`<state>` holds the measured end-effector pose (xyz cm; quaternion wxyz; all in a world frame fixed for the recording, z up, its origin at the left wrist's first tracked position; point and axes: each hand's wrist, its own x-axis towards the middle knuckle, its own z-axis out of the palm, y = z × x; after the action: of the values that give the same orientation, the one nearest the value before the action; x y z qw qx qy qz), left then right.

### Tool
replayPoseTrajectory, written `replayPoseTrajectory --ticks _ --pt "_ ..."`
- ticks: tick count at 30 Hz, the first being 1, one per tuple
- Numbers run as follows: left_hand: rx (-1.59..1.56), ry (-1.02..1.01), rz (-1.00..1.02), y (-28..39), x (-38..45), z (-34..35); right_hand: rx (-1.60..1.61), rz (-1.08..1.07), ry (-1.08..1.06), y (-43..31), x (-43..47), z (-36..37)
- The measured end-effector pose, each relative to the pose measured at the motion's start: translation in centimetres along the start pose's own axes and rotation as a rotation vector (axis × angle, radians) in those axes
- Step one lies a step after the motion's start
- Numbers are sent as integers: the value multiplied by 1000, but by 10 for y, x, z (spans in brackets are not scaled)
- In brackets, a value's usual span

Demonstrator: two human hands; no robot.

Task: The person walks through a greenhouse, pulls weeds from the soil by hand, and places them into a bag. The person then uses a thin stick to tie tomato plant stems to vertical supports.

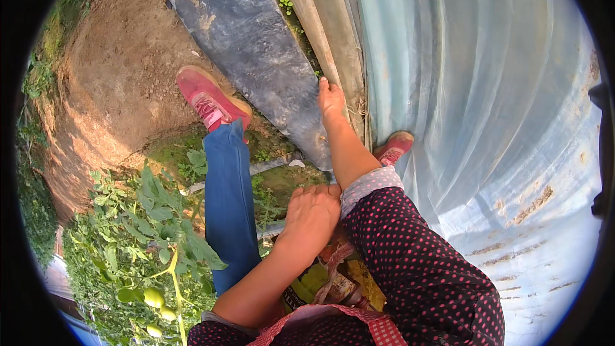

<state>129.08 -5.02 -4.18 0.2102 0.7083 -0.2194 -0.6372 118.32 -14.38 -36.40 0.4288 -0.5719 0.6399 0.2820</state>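
Note:
My right hand [331, 97] reaches forward and grips the edge of a rolled, dirt-stained plastic sheet [314, 14], thumb pointing away from me. Beside it on the left lies a strip of dark grey plastic film [254, 43]. My left hand [314, 205] is closed near my right forearm, its knuckles up; whether its fingers hold anything is hidden. Below it, a bag with yellow printed packaging [367, 281] and a small container hangs at my waist by a red and white checked strap [384, 329].
Translucent plastic sheeting [461, 81] rises on the right. Tomato plants [158, 206] with green tomatoes [153, 297] stand at lower left. Bare soil [134, 67] spreads at upper left. My feet in red shoes [209, 93] are set apart, one beside the sheeting.

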Motion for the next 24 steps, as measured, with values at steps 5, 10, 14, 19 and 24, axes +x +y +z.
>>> replayPoseTrajectory --ticks 5,10,14,19,24 --pt "73 151 -61 -2 -2 -3 -177 120 123 -47 6 15" --pt "-60 119 -23 -9 8 -4 -342 -250 32 -98 -11 1" --pt "-165 119 -4 -3 5 -4 -604 -645 101 -153 -40 -2" --pt "-195 123 25 -1 5 -20 -574 -930 -1 -171 -25 7" --pt "-225 168 56 -3 3 -24 -271 -831 -72 -162 6 17"
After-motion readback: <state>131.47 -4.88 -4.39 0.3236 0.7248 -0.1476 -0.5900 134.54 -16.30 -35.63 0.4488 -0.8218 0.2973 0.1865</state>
